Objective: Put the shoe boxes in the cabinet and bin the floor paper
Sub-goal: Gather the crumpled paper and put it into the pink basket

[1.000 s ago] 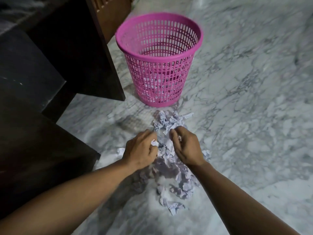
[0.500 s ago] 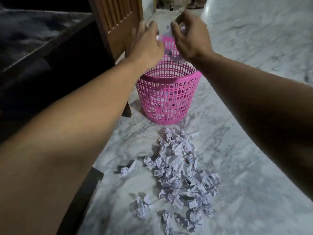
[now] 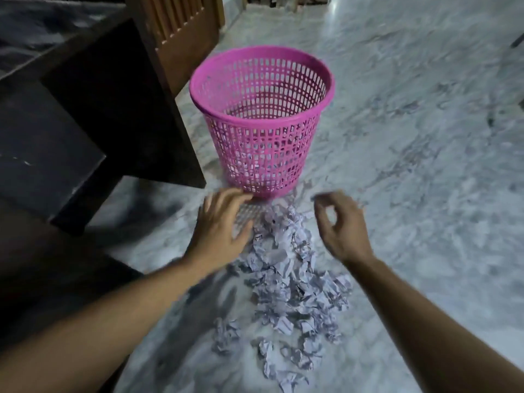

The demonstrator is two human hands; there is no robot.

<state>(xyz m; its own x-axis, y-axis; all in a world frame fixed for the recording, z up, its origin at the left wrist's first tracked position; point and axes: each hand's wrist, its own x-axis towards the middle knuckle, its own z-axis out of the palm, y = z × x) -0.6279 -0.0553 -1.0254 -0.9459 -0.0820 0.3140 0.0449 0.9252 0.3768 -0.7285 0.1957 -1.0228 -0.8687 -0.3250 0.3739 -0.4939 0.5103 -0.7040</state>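
A pink mesh bin (image 3: 262, 89) stands upright on the marble floor, with some crumpled paper visible through its lower wall. Just in front of it lies a pile of crumpled white paper balls (image 3: 286, 282), trailing toward me. My left hand (image 3: 219, 225) hovers over the pile's left edge, fingers spread and empty. My right hand (image 3: 341, 226) hovers over the pile's right edge, fingers loosely curled and apart, holding nothing. No shoe boxes are in view.
Dark wooden furniture (image 3: 93, 114) fills the left side, its panel close to the bin. A slatted wooden door (image 3: 181, 26) stands behind it. Marble floor (image 3: 425, 165) stretches to the right.
Both hands took paper from the pile, lifted it over the bin and let it go. They have come back down, empty, to the pile.
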